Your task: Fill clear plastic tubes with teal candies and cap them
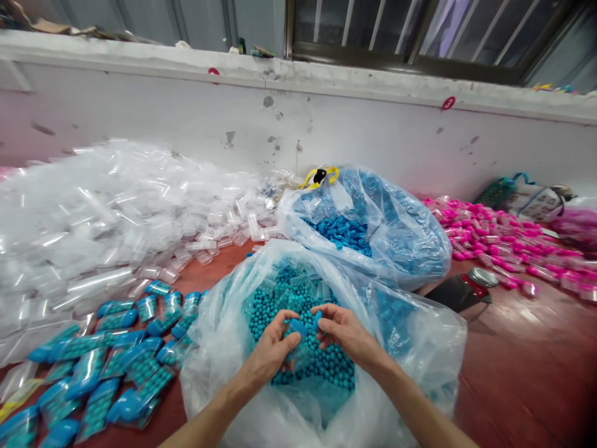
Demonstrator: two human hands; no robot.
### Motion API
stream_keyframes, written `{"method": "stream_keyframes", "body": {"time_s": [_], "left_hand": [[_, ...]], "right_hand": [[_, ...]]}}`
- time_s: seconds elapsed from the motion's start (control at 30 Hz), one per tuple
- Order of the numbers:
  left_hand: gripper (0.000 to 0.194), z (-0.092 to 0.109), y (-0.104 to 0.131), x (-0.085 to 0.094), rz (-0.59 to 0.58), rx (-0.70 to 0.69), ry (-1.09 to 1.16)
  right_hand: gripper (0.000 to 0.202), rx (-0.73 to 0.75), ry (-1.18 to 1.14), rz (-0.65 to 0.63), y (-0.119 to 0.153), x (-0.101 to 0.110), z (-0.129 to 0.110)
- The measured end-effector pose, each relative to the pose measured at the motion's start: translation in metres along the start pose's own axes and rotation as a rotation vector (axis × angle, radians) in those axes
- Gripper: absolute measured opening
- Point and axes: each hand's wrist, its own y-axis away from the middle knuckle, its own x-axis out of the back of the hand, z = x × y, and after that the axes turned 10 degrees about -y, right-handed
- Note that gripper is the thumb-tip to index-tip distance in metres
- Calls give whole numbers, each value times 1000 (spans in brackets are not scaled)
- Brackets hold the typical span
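Both hands are over an open clear plastic bag [209, 348] of teal beads [333, 367]. My left hand [275, 345] is closed on a small clear container with a blue end [297, 327]; its lower part blends with the beads behind. Close by on the right, my right hand [347, 336] pinches a small blue cap [317, 320] between thumb and fingers. The two pieces are slightly apart. Left of the bag lie several bead-filled containers with blue ends [93, 367] on the red surface.
A large heap of clear empty containers [116, 211] covers the back left. Behind the bead bag stands another bag [405, 230] with blue caps [342, 233]. Pink-ended containers [504, 242] are piled at right, near a dark object with a metal knob [482, 277]. A white wall [354, 130] borders the back.
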Motion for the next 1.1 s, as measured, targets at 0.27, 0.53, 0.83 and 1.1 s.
{"method": "stream_keyframes", "body": {"time_s": [0.27, 0.53, 0.83, 1.1], "left_hand": [[42, 4, 5, -11, 171, 30, -71], [30, 5, 6, -13, 168, -74, 8], [25, 8, 3, -30, 263, 70, 43], [33, 29, 17, 22, 334, -103, -385]], "right_hand": [[32, 365, 613, 29, 11, -31, 7], [70, 362, 899, 161, 16, -48, 29], [75, 376, 999, 241, 14, -51, 47], [62, 188, 446, -17, 10, -14, 19]]}}
